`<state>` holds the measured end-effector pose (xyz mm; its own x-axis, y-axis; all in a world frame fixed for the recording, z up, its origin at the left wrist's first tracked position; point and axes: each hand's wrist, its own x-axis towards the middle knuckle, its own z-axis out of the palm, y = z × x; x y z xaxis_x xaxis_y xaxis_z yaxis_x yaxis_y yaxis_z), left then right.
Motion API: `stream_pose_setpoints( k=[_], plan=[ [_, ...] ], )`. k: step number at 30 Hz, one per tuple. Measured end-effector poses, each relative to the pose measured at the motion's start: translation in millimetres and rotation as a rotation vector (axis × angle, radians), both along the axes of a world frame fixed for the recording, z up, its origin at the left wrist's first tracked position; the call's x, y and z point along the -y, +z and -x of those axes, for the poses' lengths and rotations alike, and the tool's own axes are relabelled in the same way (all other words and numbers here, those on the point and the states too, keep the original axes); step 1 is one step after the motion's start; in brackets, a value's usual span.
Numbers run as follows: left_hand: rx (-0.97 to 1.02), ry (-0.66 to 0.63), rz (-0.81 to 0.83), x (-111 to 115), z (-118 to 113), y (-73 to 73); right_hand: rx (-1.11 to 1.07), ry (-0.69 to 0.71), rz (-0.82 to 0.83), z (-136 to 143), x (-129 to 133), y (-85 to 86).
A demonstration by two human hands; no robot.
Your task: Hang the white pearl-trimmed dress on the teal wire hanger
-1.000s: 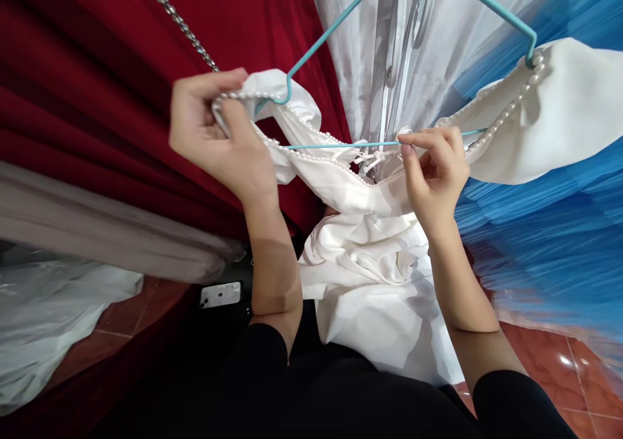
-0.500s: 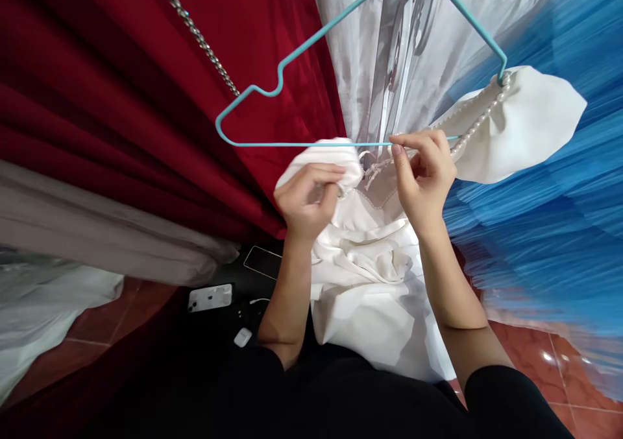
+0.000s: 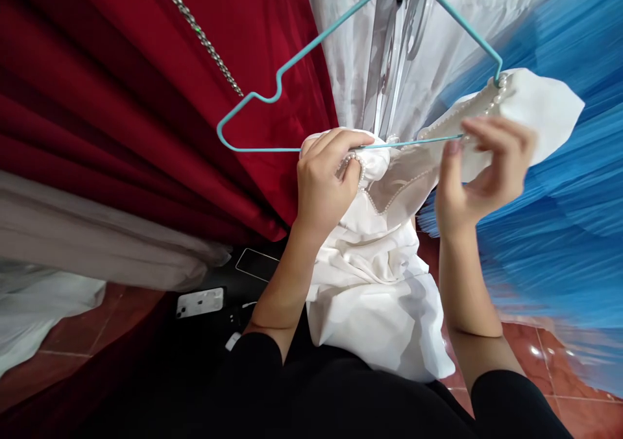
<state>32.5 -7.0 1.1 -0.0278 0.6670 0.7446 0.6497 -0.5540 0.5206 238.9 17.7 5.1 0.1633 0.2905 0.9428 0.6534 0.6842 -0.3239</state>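
White dress (image 3: 360, 325) half on its blue hanger (image 3: 335, 26).
We note the dress bunched before the body; the left hand (image 3: 328, 183) pinches its beaded edge by the lower bar. The right hand (image 3: 487, 176) blurs; we cannot tell its grip. Right hanger end sits at a pearl-trimmed shoulder; left end remains undressed, before red drapery (image 3: 97, 89).

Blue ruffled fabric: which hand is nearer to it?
Right. The right hand overlaps the blue fabric in view; the left hand is farther left, on the white dress.
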Motion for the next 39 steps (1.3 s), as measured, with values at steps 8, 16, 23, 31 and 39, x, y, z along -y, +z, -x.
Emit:
stream_pose_setpoints(
  k=[8, 16, 23, 31, 39],
  plan=[
    [0.032, -0.019, 0.041, -2, 2, 6.8, 0.139, -0.121, -0.085, -50, -53, 25.3],
    [0.009, 0.017, 0.046, -5, 7, 8.5, -0.035, -0.064, -0.067, -75, -66, 40.2],
    [-0.018, 0.024, -0.017, -4, 19, 11.8, -0.097, -0.165, 0.119, -109, -92, 32.9],
    [0.001, -0.009, -0.019, -3, 15, 4.7, 0.048, -0.115, 0.25, -126, -45, -20.5],
    [0.011, 0.002, 0.053, 1, 9, 5.2, 0.367, 0.25, 0.275, -44, 17, 6.5]
  ],
)
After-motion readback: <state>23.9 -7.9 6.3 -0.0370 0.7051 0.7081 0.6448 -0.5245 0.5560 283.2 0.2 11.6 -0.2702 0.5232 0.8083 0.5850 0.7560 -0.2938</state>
